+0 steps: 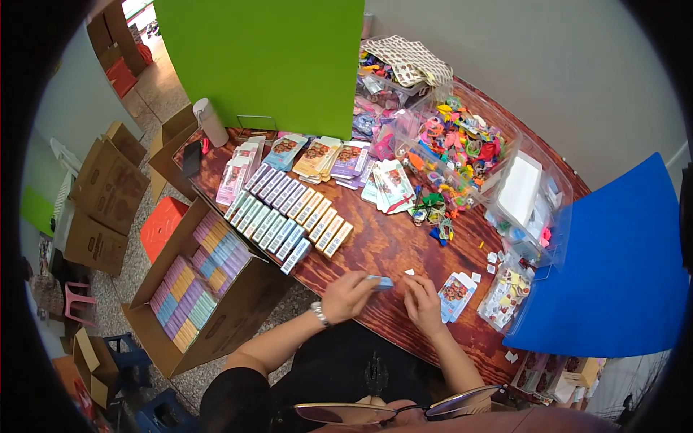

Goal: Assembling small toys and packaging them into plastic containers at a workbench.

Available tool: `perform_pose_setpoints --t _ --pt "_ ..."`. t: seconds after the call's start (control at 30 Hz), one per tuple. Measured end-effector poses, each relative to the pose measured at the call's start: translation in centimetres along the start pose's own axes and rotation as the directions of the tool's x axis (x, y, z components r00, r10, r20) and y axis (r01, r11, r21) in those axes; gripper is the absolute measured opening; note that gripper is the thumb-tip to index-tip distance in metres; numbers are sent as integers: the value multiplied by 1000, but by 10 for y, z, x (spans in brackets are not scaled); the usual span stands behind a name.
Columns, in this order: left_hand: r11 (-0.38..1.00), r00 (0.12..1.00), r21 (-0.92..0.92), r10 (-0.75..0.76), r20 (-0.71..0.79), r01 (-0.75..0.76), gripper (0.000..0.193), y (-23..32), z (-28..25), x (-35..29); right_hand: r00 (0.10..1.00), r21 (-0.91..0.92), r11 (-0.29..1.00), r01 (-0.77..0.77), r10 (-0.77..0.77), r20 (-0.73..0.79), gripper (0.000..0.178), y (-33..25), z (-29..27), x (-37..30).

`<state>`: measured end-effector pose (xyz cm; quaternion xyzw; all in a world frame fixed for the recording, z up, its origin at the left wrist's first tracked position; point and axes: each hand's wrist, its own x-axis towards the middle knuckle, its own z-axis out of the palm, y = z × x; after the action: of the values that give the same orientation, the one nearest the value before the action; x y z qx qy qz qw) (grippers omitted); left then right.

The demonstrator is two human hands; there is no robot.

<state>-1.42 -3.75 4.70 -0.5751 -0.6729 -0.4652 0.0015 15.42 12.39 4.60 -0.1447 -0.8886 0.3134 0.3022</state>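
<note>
My left hand [345,296], a watch on its wrist, grips a small light blue carton [382,283] above the front of the wooden table. To its right my right hand [423,304] is closed in a pinch, and a small white paper square [409,272] shows at its fingertips. Beside that hand lies a little pile of flat light blue cartons [456,295]. Several filled small cartons [286,218] stand in slanting rows to the left, in green, purple, orange and blue.
Flat carton stacks [317,159] line the table's back edge below a green panel [260,65]. Clear bins of colourful small pieces [462,137] stand back right, near a blue board [606,274]. A cardboard box [245,289] packed with cartons sits left, beside a red stool [162,227].
</note>
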Motion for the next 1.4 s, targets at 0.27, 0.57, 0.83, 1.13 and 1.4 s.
perform_pose_setpoints --t 0.27,0.57,0.83,1.13,1.4 --pt "831 987 532 -140 -80 161 40 -34 -87 -40 997 -345 938 -14 38 63 34 51 -56 1" --pt "745 979 658 29 -200 112 36 -88 -65 -21 845 -636 742 -214 467 260 108 94 -91 -25" --pt "684 984 713 -170 -49 154 45 -81 -67 -27 723 -678 630 -379 658 209 82 100 -87 -13" --pt "891 990 431 -128 -68 144 55 -28 -53 -1 915 -478 811 -336 402 39 36 91 -94 -14" --pt "992 998 123 -42 55 35 86 49 65 32 988 -227 961 -155 157 -11 20 -25 -34 28"
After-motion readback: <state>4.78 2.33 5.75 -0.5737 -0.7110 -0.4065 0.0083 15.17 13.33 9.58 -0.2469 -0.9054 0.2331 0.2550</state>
